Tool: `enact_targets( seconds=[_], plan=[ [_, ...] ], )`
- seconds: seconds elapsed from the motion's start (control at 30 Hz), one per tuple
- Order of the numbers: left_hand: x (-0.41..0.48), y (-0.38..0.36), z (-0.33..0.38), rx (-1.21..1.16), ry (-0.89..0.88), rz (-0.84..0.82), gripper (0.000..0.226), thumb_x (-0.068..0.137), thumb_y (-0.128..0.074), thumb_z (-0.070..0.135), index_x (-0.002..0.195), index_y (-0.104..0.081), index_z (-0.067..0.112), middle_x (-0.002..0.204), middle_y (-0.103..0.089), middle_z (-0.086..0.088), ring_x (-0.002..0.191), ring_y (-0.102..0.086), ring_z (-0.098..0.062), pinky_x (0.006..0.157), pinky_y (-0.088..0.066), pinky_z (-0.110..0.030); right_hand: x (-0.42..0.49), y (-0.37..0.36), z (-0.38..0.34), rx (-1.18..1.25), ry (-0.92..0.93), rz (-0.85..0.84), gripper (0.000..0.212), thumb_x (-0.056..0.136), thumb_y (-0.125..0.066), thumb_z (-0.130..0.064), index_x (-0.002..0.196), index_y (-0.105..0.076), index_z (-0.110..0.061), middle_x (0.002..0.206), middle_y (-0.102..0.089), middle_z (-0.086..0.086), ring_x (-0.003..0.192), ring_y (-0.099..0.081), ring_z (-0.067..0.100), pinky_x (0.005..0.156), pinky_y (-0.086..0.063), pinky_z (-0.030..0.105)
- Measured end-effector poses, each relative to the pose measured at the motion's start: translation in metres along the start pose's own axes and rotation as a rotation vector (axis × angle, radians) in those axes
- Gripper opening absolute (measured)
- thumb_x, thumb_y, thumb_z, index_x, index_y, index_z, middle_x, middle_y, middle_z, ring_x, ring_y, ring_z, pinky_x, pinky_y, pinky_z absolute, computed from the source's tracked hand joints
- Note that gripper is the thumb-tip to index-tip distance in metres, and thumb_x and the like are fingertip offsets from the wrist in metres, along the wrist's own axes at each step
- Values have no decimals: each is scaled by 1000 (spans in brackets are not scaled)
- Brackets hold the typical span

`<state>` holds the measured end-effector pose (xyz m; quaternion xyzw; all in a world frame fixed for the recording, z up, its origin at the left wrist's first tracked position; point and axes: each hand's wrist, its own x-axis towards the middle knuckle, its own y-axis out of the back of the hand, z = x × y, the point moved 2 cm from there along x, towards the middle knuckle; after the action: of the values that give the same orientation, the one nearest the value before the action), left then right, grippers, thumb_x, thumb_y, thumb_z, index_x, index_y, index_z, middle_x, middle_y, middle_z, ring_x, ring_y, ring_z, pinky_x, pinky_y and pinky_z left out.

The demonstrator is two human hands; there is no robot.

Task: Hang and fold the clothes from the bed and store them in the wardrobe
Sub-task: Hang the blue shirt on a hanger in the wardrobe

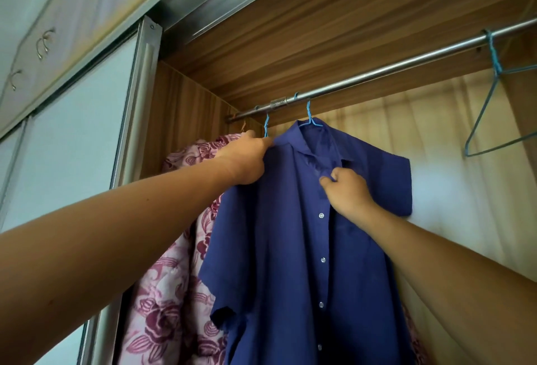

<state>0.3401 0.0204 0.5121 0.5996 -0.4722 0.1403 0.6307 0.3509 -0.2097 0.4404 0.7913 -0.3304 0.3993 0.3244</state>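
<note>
Navy blue shirt, pink rose-patterned fabric, light blue hangers

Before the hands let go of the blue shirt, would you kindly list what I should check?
1. Hanger hook over the rod: ok.
2. Shirt collar on the hanger: ok.
3. Shoulder seated on the hanger: cannot tell, the left hand grips it.
4. Top button fastened: cannot tell, the right hand pinches the placket there.
5. Free rod to the right: ok, only an empty hanger hangs there.
</note>
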Motion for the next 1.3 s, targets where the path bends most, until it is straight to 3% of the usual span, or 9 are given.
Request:
enact_targets(
  seconds=[0.27,0.37,0.47,0.63,0.77,1.03,1.13,1.23,1.3],
  plan=[
    [-53,-16,19,76,-72,231,45,92,-57,27,137,-55,21,135,-47,-13,127,-42,-36,100,-42,-48,-36,-3,14,-106,24,-147,47,95,-55,-57,75,-53,-14,71,-63,0,69,-60,21,62,-47,35],
    [-91,-36,30,-74,-96,199,31,92,-57,22,120,-66,17,114,-61,-9,109,-56,-33,92,-44,-44,-54,-1,20,-296,39,-335,40,94,-57,-54,80,-59,-17,80,-67,0,79,-63,24,78,-54,41],
    [-134,-61,38,159,-108,222,29,91,-55,34,117,-67,28,111,-64,3,108,-56,-25,87,-33,-41,-77,5,24,-464,15,-581,31,91,-60,-55,80,-58,-26,93,-67,-3,93,-62,22,93,-49,42],
    [-206,-113,46,-95,-55,-176,26,91,-55,33,115,-64,26,110,-64,3,104,-61,-26,83,-51,-38,-138,10,31,-541,20,-783,24,91,-65,-49,95,-66,-25,104,-68,-2,99,-62,21,89,-51,33],
    [-257,-145,39,-130,24,-489,25,91,-60,35,112,-67,22,112,-70,-2,108,-62,-27,90,-49,-33,-194,6,47,-554,-37,-914,23,90,-66,-47,96,-67,-24,104,-67,-2,98,-62,20,91,-52,36],
    [-388,-189,47,-221,121,-784,35,97,-53,38,125,-65,21,129,-64,-5,121,-58,-27,98,-42,-31,-313,0,92,-621,-110,-1089,29,89,-64,-51,94,-67,-22,103,-69,2,95,-64,23,84,-53,33],
    [-430,-203,51,-257,201,-849,34,93,-60,39,119,-67,19,121,-68,-5,113,-63,-25,89,-43,-25,-355,1,105,-631,-133,-1132,28,88,-63,-53,90,-63,-24,104,-69,1,95,-63,24,82,-52,33],
    [-467,-218,49,-307,253,-949,35,92,-61,39,121,-65,20,120,-68,-3,104,-67,-22,59,-41,-7,-389,0,108,-615,-147,-1167,35,87,-59,-59,78,-57,-25,98,-65,2,87,-62,24,69,-46,31],
    [-489,-224,45,-294,259,-995,43,93,-60,44,130,-60,22,129,-64,-2,112,-65,-22,73,-45,-12,-409,-2,105,-627,-130,-1210,37,91,-56,-59,78,-55,-25,100,-60,3,87,-59,23,64,-38,30]
  ],
)
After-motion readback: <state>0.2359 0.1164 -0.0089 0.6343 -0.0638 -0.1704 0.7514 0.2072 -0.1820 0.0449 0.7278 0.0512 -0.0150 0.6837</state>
